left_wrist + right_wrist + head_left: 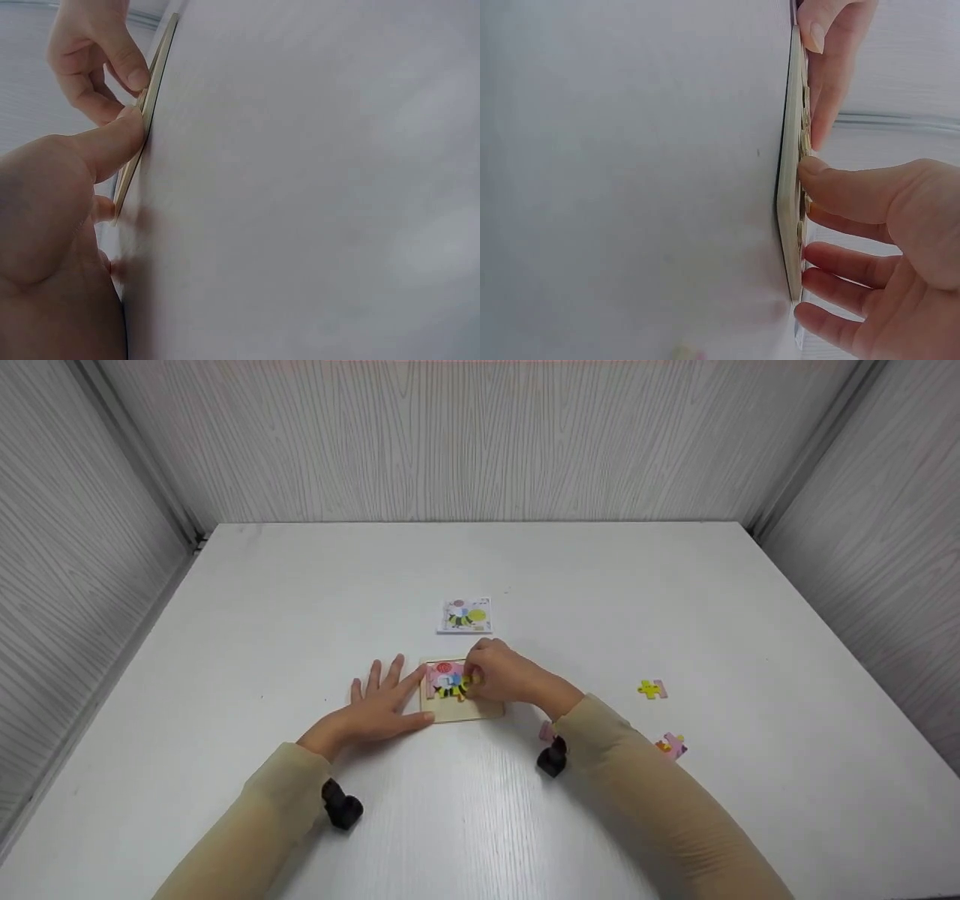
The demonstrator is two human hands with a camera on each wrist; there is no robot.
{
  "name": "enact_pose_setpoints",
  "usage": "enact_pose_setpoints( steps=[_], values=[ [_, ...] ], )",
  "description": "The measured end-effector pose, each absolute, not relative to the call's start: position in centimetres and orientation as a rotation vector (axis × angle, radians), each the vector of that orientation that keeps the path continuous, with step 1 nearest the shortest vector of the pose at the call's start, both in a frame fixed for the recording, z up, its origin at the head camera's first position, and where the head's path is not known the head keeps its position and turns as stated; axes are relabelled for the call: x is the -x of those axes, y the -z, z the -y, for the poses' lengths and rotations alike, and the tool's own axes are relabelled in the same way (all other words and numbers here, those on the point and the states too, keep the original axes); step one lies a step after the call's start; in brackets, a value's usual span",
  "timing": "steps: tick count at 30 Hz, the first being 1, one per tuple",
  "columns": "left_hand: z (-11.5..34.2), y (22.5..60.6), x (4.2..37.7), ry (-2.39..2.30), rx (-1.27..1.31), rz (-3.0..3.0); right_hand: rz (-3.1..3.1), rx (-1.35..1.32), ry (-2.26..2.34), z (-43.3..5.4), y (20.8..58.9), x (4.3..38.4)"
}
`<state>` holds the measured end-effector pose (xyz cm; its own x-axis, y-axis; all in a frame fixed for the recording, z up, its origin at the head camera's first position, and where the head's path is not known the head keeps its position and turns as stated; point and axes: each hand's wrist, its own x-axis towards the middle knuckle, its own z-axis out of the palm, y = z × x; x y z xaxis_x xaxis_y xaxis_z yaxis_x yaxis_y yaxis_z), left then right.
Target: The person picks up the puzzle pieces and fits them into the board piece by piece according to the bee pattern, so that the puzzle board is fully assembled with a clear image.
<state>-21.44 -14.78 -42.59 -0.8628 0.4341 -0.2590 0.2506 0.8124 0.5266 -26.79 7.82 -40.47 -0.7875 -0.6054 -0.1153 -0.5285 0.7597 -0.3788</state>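
A square wooden puzzle tray [463, 712] lies on the white table, its upper part holding joined pieces of a bee picture [447, 679] with a red balloon. My left hand [377, 710] lies with fingers spread at the tray's left side, index finger and thumb touching its edge. At the tray's right side is my right hand [510, 673]. Its thumb and index finger pinch a yellowish puzzle piece [808, 202] low over the tray, mostly hidden by the fingers. Bare wood shows along the tray's lower part.
Behind the tray lies a square picture card [465, 616] showing the bee. To the right are a yellow and pink piece [651, 689] and pink pieces [674, 745]. Another pink piece [547, 730] is partly covered by the right sleeve. Panels enclose the table's back and sides.
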Motion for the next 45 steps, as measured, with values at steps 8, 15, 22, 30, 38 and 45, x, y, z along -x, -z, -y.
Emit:
enact_pose_setpoints(
  steps=[8,15,22,30,38,45],
  values=[
    [14.69,42.50,21.45,-0.692,-0.502,-2.644,-2.750,0.979,0.496,-7.86,40.39,26.69],
    [14.69,42.49,21.48,-0.685,-0.501,-2.638,-2.753,0.941,0.466,-7.71,40.46,26.63],
    [14.69,42.57,21.49,-0.680,-0.495,-2.634,-2.751,0.939,0.466,-7.68,40.40,26.64],
    [14.75,42.53,21.40,-0.679,-0.487,-2.630,-2.713,0.871,0.463,-7.48,40.27,26.57],
    [14.75,42.66,21.45,-0.680,-0.503,-2.633,-2.725,0.927,0.441,-7.68,40.36,26.54],
    [14.71,42.45,21.40,-0.679,-0.503,-2.627,-2.721,0.890,0.441,-7.63,40.12,26.42]
  ],
)
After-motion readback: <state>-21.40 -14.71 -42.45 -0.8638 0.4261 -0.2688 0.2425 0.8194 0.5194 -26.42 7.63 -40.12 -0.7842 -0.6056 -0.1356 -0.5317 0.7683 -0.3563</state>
